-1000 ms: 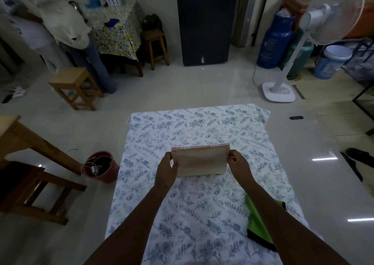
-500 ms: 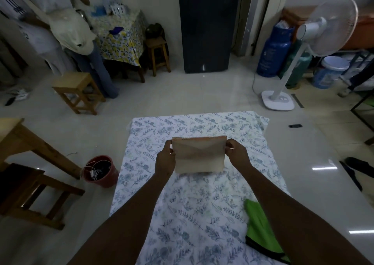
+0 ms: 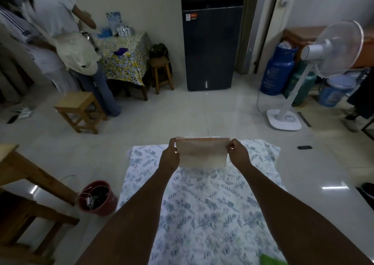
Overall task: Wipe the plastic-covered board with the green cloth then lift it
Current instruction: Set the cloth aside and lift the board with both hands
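The plastic-covered board (image 3: 202,153), tan with wire rings along its top edge, is held upright in the air above the far end of the floral sheet (image 3: 202,214). My left hand (image 3: 169,157) grips its left edge and my right hand (image 3: 238,154) grips its right edge. Only a corner of the green cloth (image 3: 270,260) shows, lying on the sheet at the bottom right beside my right forearm.
A red bucket (image 3: 97,199) stands left of the sheet, with wooden furniture (image 3: 22,183) beyond it. A wooden stool (image 3: 79,110), two people (image 3: 60,42), a dark fridge (image 3: 210,42), gas cylinders (image 3: 277,70) and a white standing fan (image 3: 303,72) ring the tiled floor.
Both hands have raised the board higher and farther from the sheet. The view has tilted up, so most of the green cloth has slid out at the bottom.
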The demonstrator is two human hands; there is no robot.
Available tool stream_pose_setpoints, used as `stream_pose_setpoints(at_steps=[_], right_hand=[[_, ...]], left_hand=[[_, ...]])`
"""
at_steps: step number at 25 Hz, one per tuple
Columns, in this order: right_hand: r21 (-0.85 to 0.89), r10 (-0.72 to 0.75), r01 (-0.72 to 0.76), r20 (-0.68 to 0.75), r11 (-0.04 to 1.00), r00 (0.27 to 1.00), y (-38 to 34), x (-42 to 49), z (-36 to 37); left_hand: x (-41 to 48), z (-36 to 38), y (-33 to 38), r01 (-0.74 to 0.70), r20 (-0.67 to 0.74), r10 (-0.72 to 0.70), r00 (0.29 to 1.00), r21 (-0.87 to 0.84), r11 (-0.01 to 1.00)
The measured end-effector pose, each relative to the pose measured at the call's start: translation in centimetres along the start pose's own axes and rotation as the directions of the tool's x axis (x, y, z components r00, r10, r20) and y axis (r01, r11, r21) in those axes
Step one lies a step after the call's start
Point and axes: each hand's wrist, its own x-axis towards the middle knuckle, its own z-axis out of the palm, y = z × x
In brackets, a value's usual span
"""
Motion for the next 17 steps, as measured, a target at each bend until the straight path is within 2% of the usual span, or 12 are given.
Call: stream_pose_setpoints(at_steps=[7, 17], right_hand=[[-0.027, 0.043, -0.041, 0.072, 0.999, 0.996, 2.5, 3.3, 3.0], [-0.009, 0.04, -0.04, 0.061, 0.999, 0.997, 2.7, 4.2, 3.8]], left_hand=[[2.6, 1.6, -2.0, 0.06, 0.063, -0.061, 0.996, 0.023, 0.998], [3.3, 2.4, -3.0, 0.129, 0.049, -0.128, 0.99, 0.0, 0.992]])
